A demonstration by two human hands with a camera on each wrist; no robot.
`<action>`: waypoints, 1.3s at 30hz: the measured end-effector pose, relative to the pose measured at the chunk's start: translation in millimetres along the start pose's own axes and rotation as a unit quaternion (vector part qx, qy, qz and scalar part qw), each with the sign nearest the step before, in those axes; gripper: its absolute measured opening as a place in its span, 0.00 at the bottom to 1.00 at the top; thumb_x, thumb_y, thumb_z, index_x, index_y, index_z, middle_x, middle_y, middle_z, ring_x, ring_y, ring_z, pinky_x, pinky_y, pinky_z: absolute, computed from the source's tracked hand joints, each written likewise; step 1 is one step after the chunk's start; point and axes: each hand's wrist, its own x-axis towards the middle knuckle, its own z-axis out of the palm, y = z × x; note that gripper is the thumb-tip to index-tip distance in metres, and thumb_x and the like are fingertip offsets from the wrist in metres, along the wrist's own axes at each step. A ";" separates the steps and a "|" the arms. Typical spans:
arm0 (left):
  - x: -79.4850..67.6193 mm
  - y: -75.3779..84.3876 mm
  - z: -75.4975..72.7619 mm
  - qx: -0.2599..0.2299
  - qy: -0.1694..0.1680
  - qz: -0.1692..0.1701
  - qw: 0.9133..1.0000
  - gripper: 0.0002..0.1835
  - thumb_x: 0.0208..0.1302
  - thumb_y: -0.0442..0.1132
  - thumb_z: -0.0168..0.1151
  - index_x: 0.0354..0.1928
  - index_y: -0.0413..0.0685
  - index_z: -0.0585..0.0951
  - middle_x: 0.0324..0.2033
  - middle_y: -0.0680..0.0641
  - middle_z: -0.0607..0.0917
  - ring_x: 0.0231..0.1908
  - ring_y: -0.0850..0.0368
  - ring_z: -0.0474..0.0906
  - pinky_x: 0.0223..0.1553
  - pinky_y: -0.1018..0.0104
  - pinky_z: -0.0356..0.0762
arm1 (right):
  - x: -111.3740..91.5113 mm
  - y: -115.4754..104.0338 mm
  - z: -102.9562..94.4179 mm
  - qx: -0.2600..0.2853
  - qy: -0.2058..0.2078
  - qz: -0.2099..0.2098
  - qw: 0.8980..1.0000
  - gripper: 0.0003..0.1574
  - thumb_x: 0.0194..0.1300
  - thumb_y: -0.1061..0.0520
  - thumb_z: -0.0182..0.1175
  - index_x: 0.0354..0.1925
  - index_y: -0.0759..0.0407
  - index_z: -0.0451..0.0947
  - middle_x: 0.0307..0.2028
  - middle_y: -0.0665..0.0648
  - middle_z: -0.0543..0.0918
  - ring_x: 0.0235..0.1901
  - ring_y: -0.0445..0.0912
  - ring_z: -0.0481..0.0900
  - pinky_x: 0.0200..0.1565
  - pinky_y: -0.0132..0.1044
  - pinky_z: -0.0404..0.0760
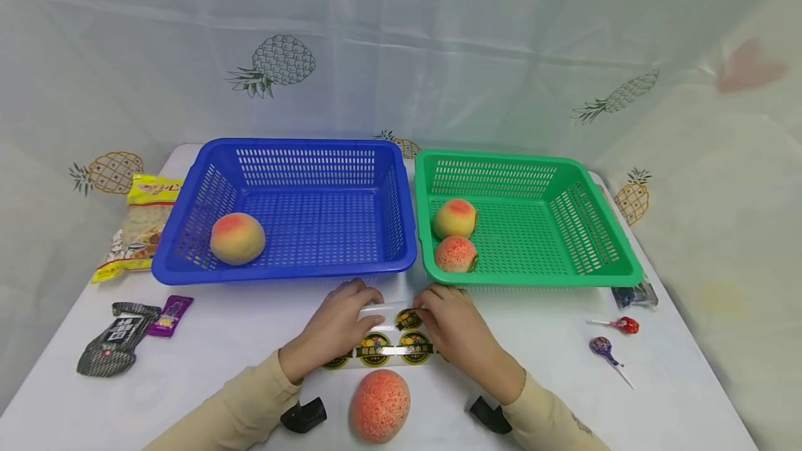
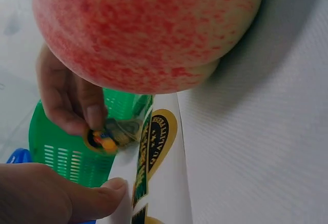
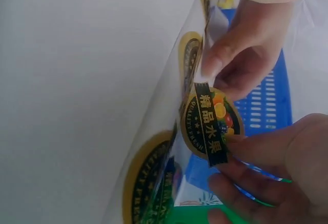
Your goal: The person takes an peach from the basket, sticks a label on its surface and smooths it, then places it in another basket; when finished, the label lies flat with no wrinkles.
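A sheet of round black-and-gold fruit stickers (image 1: 396, 352) lies between my hands, its far edge lifted. My left hand (image 1: 338, 322) grips the sheet's upper left part, the thumb (image 2: 110, 198) flat along it in the left wrist view. With thumb and fingertips, my right hand (image 1: 460, 329) pinches one round sticker (image 3: 211, 126), which stands up from the backing at the upper right of the sheet. A speckled red-orange peach (image 1: 380, 406) sits on the table just on the near side of the sheet and fills the top of the left wrist view.
Behind my hands stand a blue basket (image 1: 282, 273) with one peach (image 1: 237, 239) and a green basket (image 1: 532, 280) with two peaches (image 1: 455, 219). Snack packets (image 1: 140, 221) and a dark patterned pouch (image 1: 115, 343) lie at left, two lollipops (image 1: 603, 346) at right.
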 end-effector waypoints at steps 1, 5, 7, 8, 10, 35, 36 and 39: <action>-0.4 -0.1 0.0 0.004 0.002 0.002 1.000 0.13 0.48 0.44 0.67 0.37 0.51 0.79 0.29 0.53 0.76 0.33 0.60 0.71 0.37 0.62 0.69 | -0.2 -0.6 -0.9 0.000 0.004 -0.004 1.000 0.08 0.53 0.59 0.63 0.32 0.49 0.75 0.30 0.43 0.77 0.34 0.38 0.73 0.37 0.35 0.69; -2.7 1.0 -1.9 0.019 0.005 0.001 1.000 0.19 0.48 0.45 0.67 0.43 0.49 0.77 0.35 0.51 0.79 0.38 0.57 0.73 0.41 0.61 0.71 | -2.4 -2.6 -7.6 0.018 0.017 -0.028 0.999 0.08 0.52 0.61 0.63 0.32 0.50 0.75 0.29 0.42 0.77 0.33 0.37 0.74 0.35 0.32 0.70; -4.7 3.1 -4.2 0.029 0.006 -0.005 1.000 0.21 0.50 0.46 0.66 0.47 0.49 0.76 0.39 0.50 0.79 0.41 0.56 0.74 0.43 0.61 0.71 | -4.3 -3.6 -14.2 0.037 0.023 -0.036 0.998 0.09 0.52 0.62 0.63 0.32 0.50 0.75 0.30 0.42 0.77 0.33 0.36 0.73 0.35 0.31 0.72; -6.1 4.7 -5.7 0.034 0.007 -0.008 0.999 0.22 0.51 0.47 0.65 0.49 0.49 0.75 0.41 0.50 0.79 0.44 0.55 0.74 0.44 0.61 0.72 | -5.4 -4.1 -18.0 0.049 0.025 -0.037 0.998 0.10 0.52 0.62 0.63 0.33 0.51 0.75 0.30 0.42 0.77 0.33 0.36 0.73 0.36 0.30 0.72; -11.2 9.1 -9.3 0.045 0.012 -0.015 0.999 0.22 0.53 0.48 0.62 0.50 0.51 0.74 0.43 0.52 0.78 0.46 0.57 0.73 0.46 0.62 0.72 | -7.8 -5.2 -26.2 0.070 0.027 -0.032 0.997 0.10 0.53 0.63 0.62 0.34 0.51 0.75 0.31 0.42 0.77 0.34 0.35 0.72 0.36 0.28 0.72; -75.5 55.4 -14.7 -0.167 -0.054 -0.099 0.979 0.38 0.44 0.61 0.64 0.59 0.66 0.62 0.52 0.62 0.69 0.49 0.64 0.69 0.43 0.63 0.74 | -17.1 -9.9 -55.6 0.202 0.028 0.023 0.979 0.07 0.61 0.57 0.55 0.39 0.48 0.71 0.35 0.42 0.75 0.36 0.35 0.73 0.38 0.33 0.74; -70.1 55.0 -20.8 -0.200 -0.047 -0.111 0.972 0.37 0.45 0.59 0.65 0.59 0.68 0.61 0.51 0.62 0.69 0.49 0.64 0.69 0.43 0.63 0.73 | -16.8 -11.3 -58.1 0.221 0.025 0.039 0.974 0.06 0.61 0.56 0.55 0.39 0.48 0.71 0.35 0.42 0.76 0.35 0.36 0.73 0.38 0.33 0.74; -55.7 50.3 -36.7 -0.294 -0.037 -0.108 0.949 0.34 0.51 0.51 0.63 0.59 0.70 0.58 0.52 0.57 0.69 0.47 0.59 0.70 0.42 0.64 0.73 | -14.1 -17.3 -66.1 0.306 0.003 0.105 0.946 0.06 0.62 0.52 0.54 0.39 0.47 0.70 0.35 0.44 0.76 0.36 0.39 0.75 0.40 0.33 0.74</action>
